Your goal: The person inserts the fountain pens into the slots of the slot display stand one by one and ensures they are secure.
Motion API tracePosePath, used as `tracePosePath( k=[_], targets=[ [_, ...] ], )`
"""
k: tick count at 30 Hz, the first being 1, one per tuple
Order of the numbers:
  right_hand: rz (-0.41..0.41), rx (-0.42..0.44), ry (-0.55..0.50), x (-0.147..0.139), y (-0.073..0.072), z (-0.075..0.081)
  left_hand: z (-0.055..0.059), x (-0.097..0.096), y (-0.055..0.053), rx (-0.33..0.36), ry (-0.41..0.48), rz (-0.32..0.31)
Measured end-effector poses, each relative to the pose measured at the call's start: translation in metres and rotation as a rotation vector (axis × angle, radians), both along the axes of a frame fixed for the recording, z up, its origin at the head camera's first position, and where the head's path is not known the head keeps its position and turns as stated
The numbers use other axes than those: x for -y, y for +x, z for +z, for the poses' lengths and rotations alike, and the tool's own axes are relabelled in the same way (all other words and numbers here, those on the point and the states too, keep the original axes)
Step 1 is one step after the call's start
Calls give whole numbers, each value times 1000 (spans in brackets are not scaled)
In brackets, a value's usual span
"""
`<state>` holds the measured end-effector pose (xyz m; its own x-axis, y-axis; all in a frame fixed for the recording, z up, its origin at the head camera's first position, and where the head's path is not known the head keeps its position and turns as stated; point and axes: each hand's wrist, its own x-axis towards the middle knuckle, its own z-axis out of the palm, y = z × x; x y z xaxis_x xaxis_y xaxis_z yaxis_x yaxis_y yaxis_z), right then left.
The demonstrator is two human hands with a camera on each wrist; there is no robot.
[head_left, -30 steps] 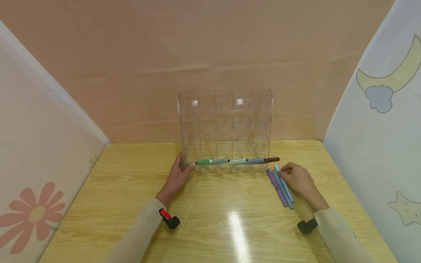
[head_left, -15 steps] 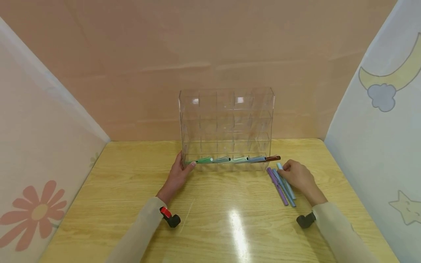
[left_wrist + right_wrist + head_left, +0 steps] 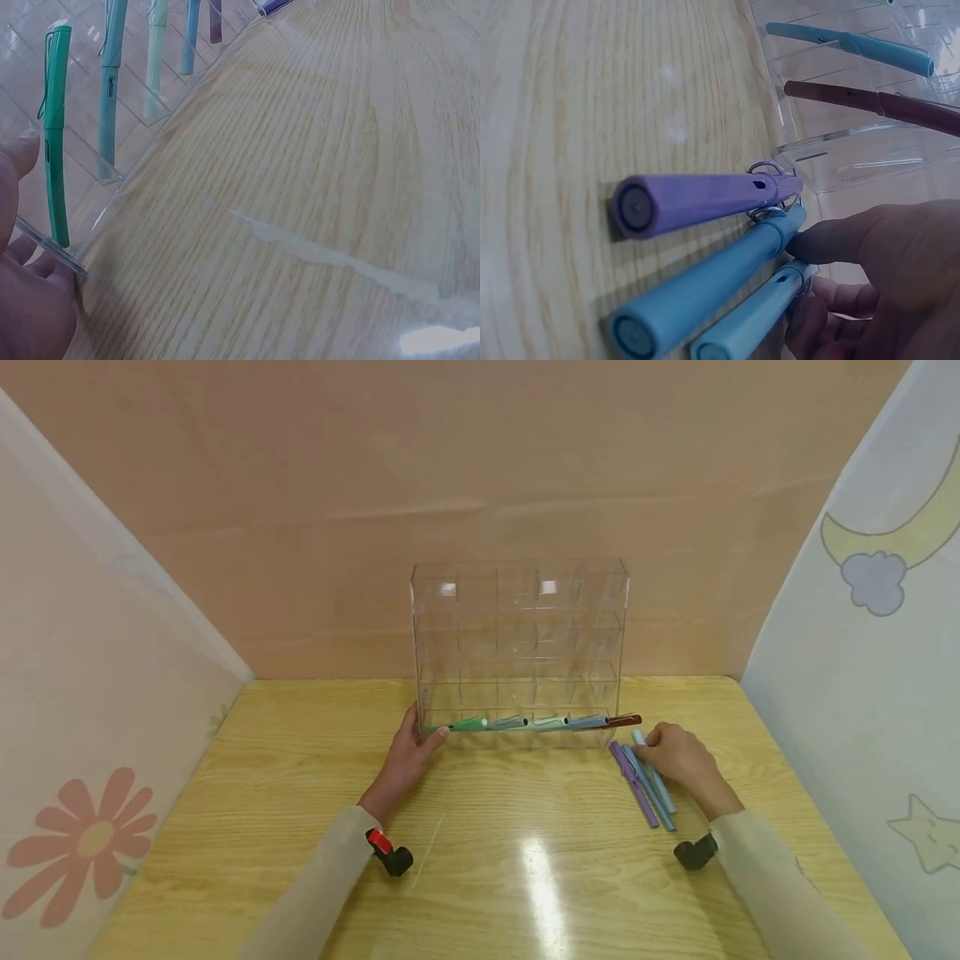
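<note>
The person's right hand has thumb and fingers closed about the cap end of the pale blue pen, toward the right edge of the bench. The thumb sits so close to the neighbouring blue pen that a lift could drag it or roll the purple pen. The left hand grips the lower left corner of the clear rack, near the bench's back edge; slackening might let it slide. The brown pen, jutting past the rack's right side, could get knocked.
</note>
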<state>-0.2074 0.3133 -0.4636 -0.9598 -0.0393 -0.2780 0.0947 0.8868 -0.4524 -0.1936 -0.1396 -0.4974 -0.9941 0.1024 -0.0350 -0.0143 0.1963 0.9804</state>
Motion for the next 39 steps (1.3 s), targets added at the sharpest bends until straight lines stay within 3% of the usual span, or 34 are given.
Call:
tracePosePath(
  k=[11,21,39],
  targets=[
    [17,-19,-13,-5,5,3,0,0,-1,2,6,-7],
    [4,-48,-19,-5,14,22,0,-1,0,5,-9,24],
    [23,-205,-23,-14,39,62,3,-1,2,4,-8,-5]
  ],
)
